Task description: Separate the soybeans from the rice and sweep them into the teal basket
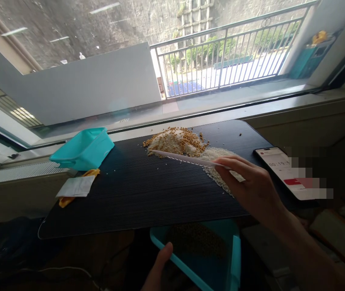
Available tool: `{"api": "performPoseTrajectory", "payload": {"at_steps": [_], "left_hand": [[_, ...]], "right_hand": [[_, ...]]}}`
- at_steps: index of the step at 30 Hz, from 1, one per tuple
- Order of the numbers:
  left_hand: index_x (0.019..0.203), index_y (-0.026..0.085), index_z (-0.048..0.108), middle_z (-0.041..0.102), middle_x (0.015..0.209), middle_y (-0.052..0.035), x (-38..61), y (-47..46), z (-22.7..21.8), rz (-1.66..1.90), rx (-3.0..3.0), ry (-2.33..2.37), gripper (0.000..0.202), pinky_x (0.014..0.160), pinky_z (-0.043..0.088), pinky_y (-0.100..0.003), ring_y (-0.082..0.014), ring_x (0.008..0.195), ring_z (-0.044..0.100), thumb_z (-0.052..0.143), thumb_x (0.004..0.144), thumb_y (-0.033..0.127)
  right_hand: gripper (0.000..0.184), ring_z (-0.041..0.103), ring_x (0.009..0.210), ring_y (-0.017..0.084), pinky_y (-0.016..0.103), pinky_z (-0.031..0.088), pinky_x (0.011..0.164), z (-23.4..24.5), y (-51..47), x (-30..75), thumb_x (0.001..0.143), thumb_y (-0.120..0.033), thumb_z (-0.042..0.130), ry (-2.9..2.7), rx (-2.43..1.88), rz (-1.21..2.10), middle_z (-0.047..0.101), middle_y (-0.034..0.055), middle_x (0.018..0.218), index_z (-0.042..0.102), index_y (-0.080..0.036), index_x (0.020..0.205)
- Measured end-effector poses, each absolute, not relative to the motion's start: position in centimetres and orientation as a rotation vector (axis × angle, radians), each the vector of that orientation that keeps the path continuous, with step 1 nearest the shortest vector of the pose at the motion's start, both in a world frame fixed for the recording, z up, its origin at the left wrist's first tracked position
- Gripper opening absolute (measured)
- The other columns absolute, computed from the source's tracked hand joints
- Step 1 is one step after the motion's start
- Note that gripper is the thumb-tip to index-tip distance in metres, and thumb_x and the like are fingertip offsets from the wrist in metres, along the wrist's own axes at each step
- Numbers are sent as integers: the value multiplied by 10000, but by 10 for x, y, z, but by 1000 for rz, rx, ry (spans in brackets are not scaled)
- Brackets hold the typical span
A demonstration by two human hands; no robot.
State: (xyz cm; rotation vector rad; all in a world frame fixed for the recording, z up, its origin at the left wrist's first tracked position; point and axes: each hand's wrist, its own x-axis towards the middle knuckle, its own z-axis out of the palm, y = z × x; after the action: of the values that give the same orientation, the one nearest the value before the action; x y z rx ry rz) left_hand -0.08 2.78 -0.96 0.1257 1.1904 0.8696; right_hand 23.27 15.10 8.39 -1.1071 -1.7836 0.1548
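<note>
My right hand point(252, 184) is closed on one end of a thin white plastic strip point(184, 158). Its far end touches the heap of white rice and yellow beans point(178, 141) just beyond my fingers, on the black ribbed mat point(136, 194). Lower, my left hand point(160, 264) grips a teal plastic tray point(234, 258), thumb on its rim.

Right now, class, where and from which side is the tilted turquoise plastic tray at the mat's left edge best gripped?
Probably the long near wall and rim of the tilted turquoise plastic tray, approached from the right across the black ribbed mat. That wall faces the person and stands clear, while a white paper packet and a yellow item lie close below it.
</note>
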Motion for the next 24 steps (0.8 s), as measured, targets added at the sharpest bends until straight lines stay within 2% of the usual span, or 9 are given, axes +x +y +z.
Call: {"api": "performPoseTrajectory", "payload": {"at_steps": [2,8,14,18,21,24], "left_hand": [[1334,181,521,689,1181,-117,0,29,-10,868,122,1188,515,1125,415,-458,-300,1314,493,529,910,474],[1283,196,547,604,1301,-106,1,25,-11,879,94,1182,424,1017,472,-516,-264,1175,588,546,925,424],[1138,209,645,694,1112,-59,-3,23,-17,878,57,1166,267,1111,406,-443,-295,1248,528,598,895,311],[1192,202,604,637,1219,-75,-5,23,-20,865,27,1141,328,1005,474,-490,-276,1173,569,613,893,336],[1229,202,569,577,1289,-93,-5,22,-20,859,3,1116,356,910,524,-454,-220,1084,600,572,919,377],[1239,214,572,603,1269,-83,-4,22,-17,855,-22,1091,371,951,509,-462,-245,1107,598,562,919,401]], "right_hand": [[113,696,848,188,321,556,770,85,153,236,870,-291,588,-1770,-1141,131,740,22,942,686,-285,926],[155,685,750,171,301,550,705,91,172,244,875,-341,566,-1734,-1291,146,743,13,875,698,-281,930],[211,679,721,160,293,542,663,84,205,238,847,-387,590,-1717,-1342,232,748,10,842,724,-263,952],[281,674,726,159,307,541,676,80,225,232,858,-433,566,-1811,-1297,306,748,21,850,727,-241,983],[299,668,716,146,291,533,664,80,234,228,859,-434,563,-1844,-1276,324,748,25,857,732,-221,984],[290,668,715,140,280,531,662,78,237,225,856,-413,570,-1850,-1277,339,750,28,856,734,-208,977]]}}
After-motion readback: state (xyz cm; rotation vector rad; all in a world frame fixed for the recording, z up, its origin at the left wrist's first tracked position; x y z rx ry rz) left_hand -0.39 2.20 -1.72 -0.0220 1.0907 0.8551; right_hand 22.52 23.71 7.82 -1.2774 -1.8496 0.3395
